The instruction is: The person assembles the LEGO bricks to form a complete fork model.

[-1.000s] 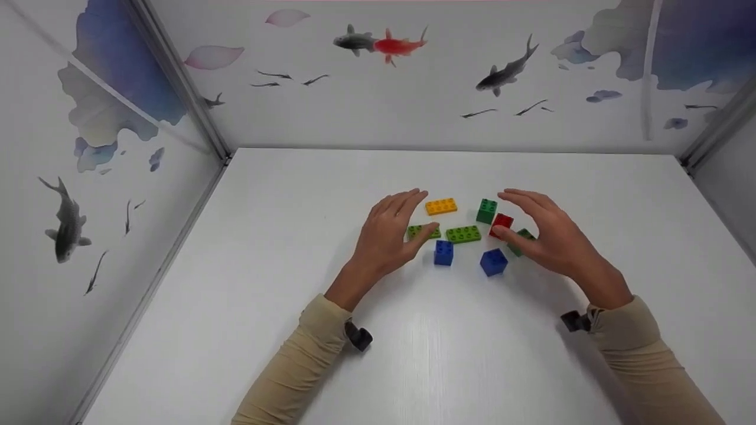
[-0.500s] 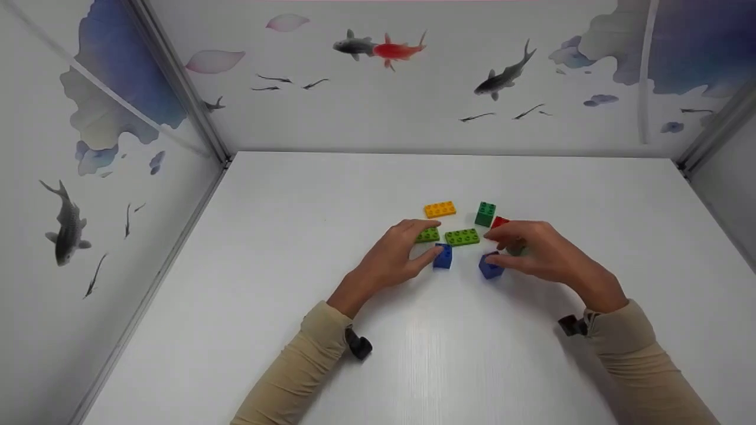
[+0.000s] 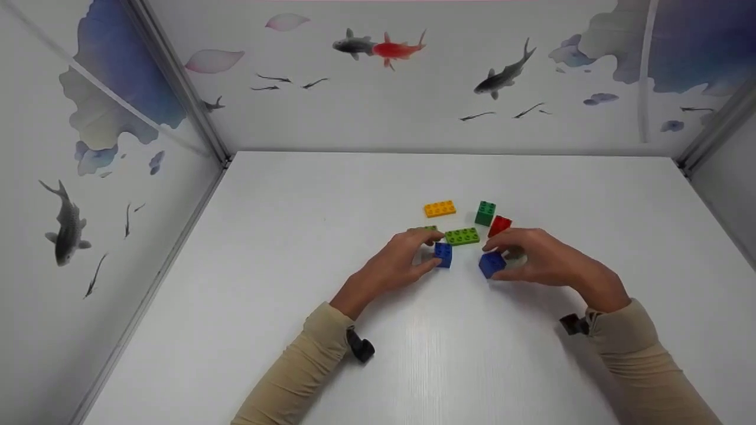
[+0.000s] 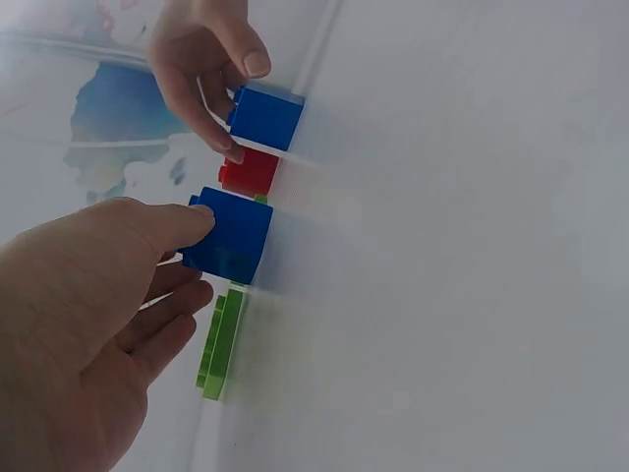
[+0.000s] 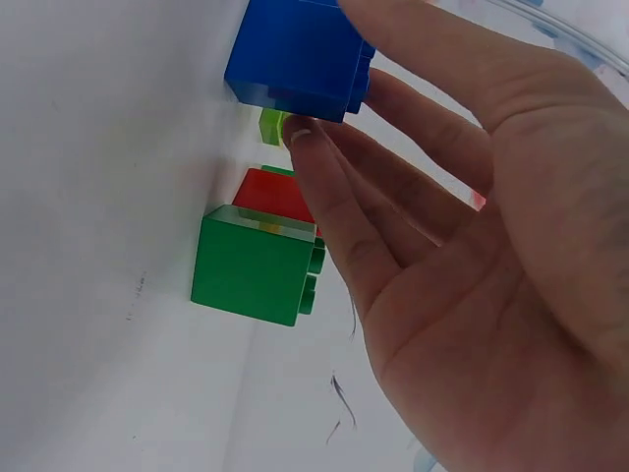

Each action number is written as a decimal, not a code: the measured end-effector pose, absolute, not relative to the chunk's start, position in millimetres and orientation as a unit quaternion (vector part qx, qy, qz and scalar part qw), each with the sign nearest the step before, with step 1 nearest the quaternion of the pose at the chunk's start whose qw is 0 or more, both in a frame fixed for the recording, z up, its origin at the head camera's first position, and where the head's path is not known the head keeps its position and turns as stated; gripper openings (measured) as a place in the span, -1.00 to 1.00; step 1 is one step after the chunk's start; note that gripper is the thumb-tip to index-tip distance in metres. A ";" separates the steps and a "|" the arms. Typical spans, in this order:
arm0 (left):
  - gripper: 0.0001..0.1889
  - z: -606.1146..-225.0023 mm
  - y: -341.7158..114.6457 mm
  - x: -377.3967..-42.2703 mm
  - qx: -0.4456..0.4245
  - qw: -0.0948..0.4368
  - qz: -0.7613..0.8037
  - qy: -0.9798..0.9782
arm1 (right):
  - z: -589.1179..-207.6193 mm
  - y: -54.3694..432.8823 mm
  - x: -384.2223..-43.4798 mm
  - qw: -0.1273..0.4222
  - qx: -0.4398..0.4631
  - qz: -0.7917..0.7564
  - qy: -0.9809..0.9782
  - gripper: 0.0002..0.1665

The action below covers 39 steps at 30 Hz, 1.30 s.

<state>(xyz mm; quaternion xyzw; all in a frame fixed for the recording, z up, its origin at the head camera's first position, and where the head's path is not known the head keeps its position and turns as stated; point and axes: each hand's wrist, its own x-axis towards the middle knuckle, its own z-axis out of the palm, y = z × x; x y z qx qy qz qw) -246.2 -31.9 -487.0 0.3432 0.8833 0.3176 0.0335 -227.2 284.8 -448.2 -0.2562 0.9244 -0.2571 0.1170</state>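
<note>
Thumb and fingers of my left hand (image 3: 390,260) pinch the left blue toy brick (image 3: 444,256), which stands on the table. In the left wrist view the thumb lies against that left blue brick (image 4: 236,238); the fingertips behind it are hidden. My right hand (image 3: 546,258) has its thumb and index finger around the right blue brick (image 3: 490,265), gripping it from near and far sides. Between the two sits a flat light-green brick (image 3: 462,236). Another light-green brick (image 4: 223,344) is partly covered by my left hand in the head view.
Farther back lie a flat yellow brick (image 3: 440,208), a dark green brick (image 3: 485,213) and a red brick (image 3: 500,225). Another green brick (image 5: 254,265) stands under my right hand. White panels with painted fish (image 3: 499,77) border the white table (image 3: 295,206).
Both hands have come down and nearer to me, from spread above the bricks onto the two blue bricks. Their thumbs and fingers have closed around them. The bricks stay in place.
</note>
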 end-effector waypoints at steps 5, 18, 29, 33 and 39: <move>-0.50 -489.4 -30.5 -246.2 0.346 0.040 0.317 0.882 | -447.7 287.3 -227.3 0.141 -0.250 -0.249 0.925 -0.44; -0.56 -490.5 -31.1 -246.9 0.356 0.030 0.339 0.870 | -448.7 282.9 -228.9 0.055 -0.250 -0.295 0.920 -0.47; -0.57 -490.5 -33.2 -247.1 0.339 0.055 0.379 0.859 | -455.2 272.6 -230.4 -0.075 -0.295 -0.339 0.890 -0.43; -0.57 -490.2 -36.2 -248.2 0.324 0.072 0.391 0.859 | -456.9 264.7 -231.9 -0.086 -0.303 -0.355 0.880 -0.42; -0.56 -493.4 -35.0 -250.6 0.322 0.080 0.401 0.854 | -457.4 256.6 -229.9 -0.084 -0.309 -0.363 0.875 -0.39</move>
